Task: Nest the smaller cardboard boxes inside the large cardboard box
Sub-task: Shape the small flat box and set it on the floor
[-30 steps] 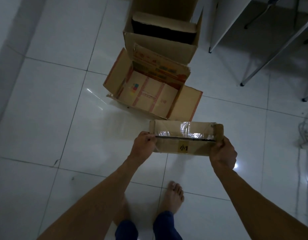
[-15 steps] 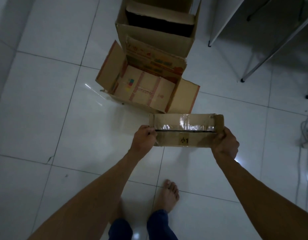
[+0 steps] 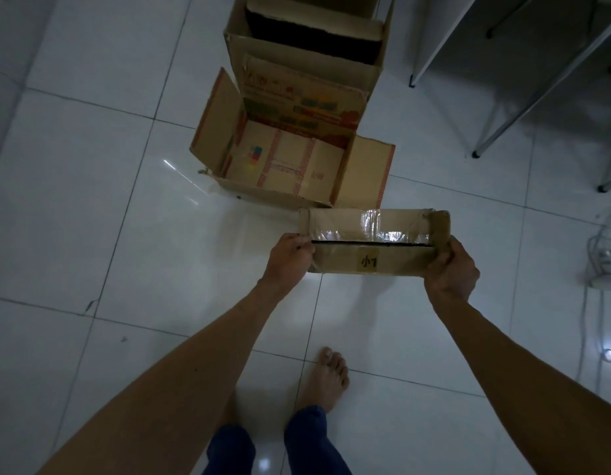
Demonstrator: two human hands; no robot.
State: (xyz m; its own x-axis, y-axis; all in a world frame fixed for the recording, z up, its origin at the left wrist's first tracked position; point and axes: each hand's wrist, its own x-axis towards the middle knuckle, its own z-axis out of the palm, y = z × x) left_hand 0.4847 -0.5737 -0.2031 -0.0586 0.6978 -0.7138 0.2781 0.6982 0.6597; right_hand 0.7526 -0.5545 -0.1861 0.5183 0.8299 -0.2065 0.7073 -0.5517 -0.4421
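Observation:
I hold a small taped cardboard box (image 3: pixel 372 246) in the air above the tiled floor, its closed top with a dark slit facing me. My left hand (image 3: pixel 290 258) grips its left end and my right hand (image 3: pixel 451 269) grips its right end. Just beyond it on the floor stands an open printed cardboard box (image 3: pixel 290 159) with its flaps spread and nothing inside. Behind that stands a larger plain cardboard box (image 3: pixel 304 60), open, with a dark interior.
White tiled floor (image 3: pixel 108 217) all around. Metal furniture legs (image 3: pixel 537 84) and a white panel stand at the upper right. A white device with cables (image 3: pixel 605 265) lies at the right edge. My bare foot (image 3: pixel 328 378) is below the held box.
The small box and both hands have stayed together in the air; the two floor boxes sit slightly higher in the view, as my head shifted a little.

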